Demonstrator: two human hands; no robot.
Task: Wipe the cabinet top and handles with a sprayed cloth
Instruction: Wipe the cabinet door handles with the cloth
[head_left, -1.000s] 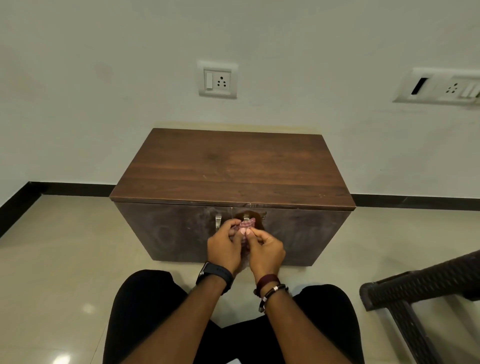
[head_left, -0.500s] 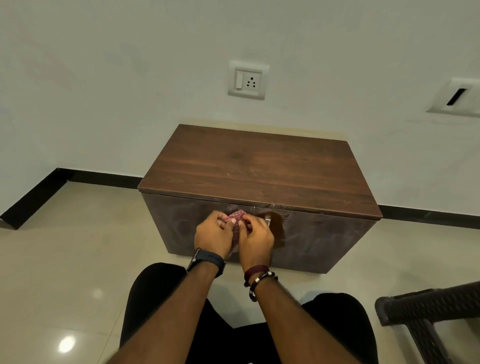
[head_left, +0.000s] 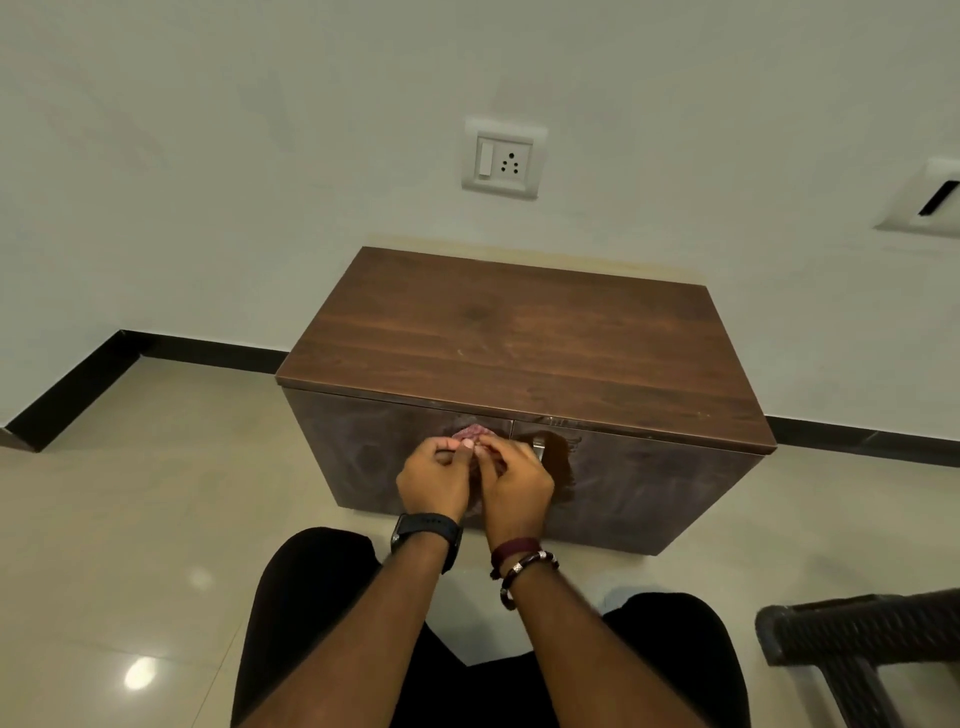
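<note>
Since a second ago the bunched pink cloth (head_left: 471, 432), pinched by left hand (head_left: 435, 480) and right hand (head_left: 519, 483), has been shifted from the right metal handle (head_left: 538, 448) to the left door's handle, now hidden beneath it at frame centre. Handle wiping is judged near complete on the dark wooden cabinet (head_left: 530, 332). Counted: one cloth, one cabinet, two doors, one handle visible, two wall sockets (head_left: 503, 160).

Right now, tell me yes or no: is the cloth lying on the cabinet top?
No: the pink cloth is pinched by the left hand and right hand at the door front, below the cabinet top.
</note>
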